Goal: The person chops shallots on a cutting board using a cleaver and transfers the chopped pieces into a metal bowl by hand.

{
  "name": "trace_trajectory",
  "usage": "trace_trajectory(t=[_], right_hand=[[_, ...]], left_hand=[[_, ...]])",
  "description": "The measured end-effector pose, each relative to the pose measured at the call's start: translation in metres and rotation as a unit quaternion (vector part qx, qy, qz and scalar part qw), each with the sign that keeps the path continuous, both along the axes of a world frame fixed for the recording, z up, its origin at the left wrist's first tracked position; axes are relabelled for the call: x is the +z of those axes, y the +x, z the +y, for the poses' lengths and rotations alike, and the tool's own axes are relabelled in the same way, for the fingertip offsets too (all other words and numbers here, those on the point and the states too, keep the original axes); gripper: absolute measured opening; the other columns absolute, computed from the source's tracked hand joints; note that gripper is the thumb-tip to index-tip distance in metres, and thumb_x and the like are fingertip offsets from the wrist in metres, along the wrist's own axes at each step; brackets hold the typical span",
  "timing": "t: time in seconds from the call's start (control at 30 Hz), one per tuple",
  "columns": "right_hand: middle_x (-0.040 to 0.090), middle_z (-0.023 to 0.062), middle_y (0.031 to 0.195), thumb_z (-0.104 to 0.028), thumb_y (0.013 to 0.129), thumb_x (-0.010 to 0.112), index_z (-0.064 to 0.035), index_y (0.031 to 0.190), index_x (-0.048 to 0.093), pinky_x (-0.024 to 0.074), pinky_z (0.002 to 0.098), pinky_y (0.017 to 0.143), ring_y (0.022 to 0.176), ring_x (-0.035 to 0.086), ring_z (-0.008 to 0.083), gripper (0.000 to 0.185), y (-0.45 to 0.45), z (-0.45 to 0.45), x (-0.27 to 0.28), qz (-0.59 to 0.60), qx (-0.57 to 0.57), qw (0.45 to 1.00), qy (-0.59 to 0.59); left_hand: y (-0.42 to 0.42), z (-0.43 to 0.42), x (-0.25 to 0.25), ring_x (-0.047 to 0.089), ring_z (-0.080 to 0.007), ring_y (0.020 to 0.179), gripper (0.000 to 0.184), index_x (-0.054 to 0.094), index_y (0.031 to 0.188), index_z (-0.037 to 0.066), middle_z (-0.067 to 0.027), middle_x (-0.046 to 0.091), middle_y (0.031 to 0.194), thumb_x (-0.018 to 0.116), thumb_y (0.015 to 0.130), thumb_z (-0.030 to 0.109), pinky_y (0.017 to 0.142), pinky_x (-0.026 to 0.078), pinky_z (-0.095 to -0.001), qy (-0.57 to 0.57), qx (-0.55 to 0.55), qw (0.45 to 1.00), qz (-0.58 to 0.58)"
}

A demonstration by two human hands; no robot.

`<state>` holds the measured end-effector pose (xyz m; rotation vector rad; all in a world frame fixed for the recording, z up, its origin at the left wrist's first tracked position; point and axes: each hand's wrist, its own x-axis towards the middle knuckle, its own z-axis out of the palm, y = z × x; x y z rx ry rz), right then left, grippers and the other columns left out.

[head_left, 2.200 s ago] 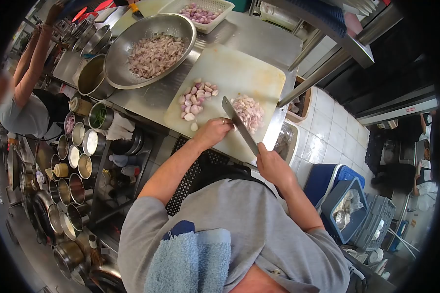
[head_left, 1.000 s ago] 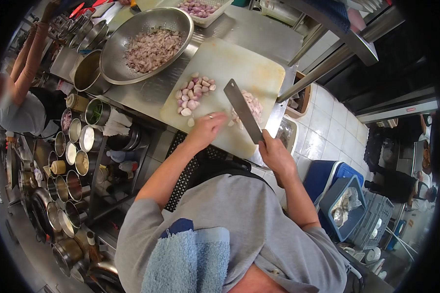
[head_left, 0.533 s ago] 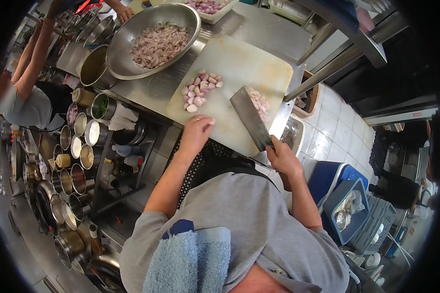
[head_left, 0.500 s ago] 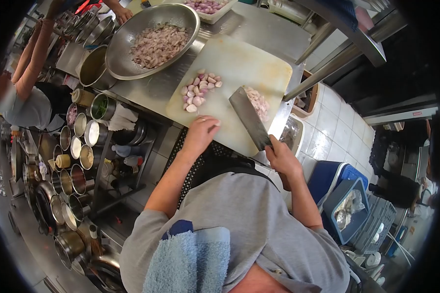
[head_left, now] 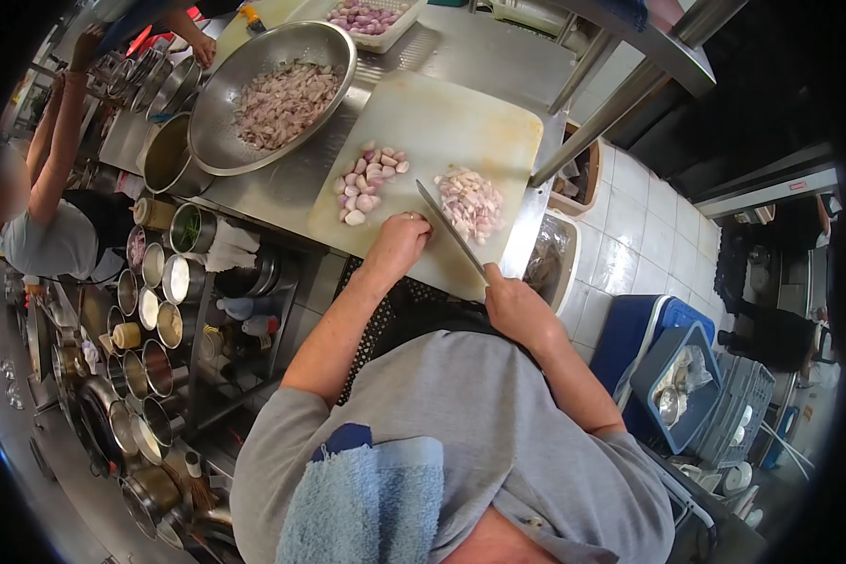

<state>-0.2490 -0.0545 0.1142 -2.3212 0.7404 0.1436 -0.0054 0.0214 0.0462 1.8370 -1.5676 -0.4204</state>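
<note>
The right hand (head_left: pixel 522 308) was closed round the handle of the knife (head_left: pixel 451 224), whose blade slanted over the chopping board (head_left: pixel 442 113) towards its far edge. The left hand (head_left: pixel 399 246) was half curled over the board's near edge, just beside the blade; whether its fingers held a piece could not be told. The peeled onions (head_left: pixel 370 179) lay by the board's left edge, and the chopped heap (head_left: pixel 470 202) towards its right edge, close to the right edge of the bench (head_left: pixel 508 66).

Good cutting here seemed to call for left fingertips tucked behind the knuckles, thumb well back, and each onion laid on a flat side. The blade was best kept upright, guided by the knuckles, with strokes short and even. A gap between the two piles would help, and the heap was better kept in from that right edge.
</note>
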Motion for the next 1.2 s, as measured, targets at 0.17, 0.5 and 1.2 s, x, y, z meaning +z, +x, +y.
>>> trace_trajectory(t=[0.17,0.5,1.2], right_hand=[[0.062,0.0308,0.069,-0.004,0.092,0.049,0.0035,0.102,0.04,0.0483,0.0595,0.068,0.07,0.063,0.0508,0.016,0.007,-0.008,0.004,-0.021,0.021,0.999,-0.016],[0.061,0.0326,0.069,-0.005,0.092,0.048,0.0047,0.102,0.04,0.0469,0.0606,0.069,0.071,0.062,0.0513,0.016,0.006,-0.005,0.01,-0.025,0.022,0.999,-0.006],[0.061,0.0326,0.071,-0.007,0.094,0.049,0.0043,0.108,0.041,0.046,0.0616,0.068,0.071,0.061,0.0515,0.019,0.008,-0.003,-0.004,-0.035,0.01,0.999,-0.017]], left_hand=[[-0.008,-0.018,0.004,0.068,-0.0358,0.083,0.009,0.074,0.084,0.0,-0.0195,0.069,0.085,0.067,0.078,0.001,0.077,0.054,-0.0406,0.069,-0.012,0.997,-0.04],[-0.009,-0.011,0.005,0.068,-0.0376,0.081,0.014,0.074,0.087,0.0,-0.0206,0.069,0.084,0.066,0.076,-0.001,0.077,0.055,-0.0429,0.033,0.011,0.999,0.006],[-0.009,-0.008,-0.003,0.066,-0.0378,0.085,0.012,0.072,0.089,-0.002,-0.0196,0.068,0.089,0.065,0.079,-0.001,0.079,0.053,-0.0434,0.031,0.02,0.999,0.019]])
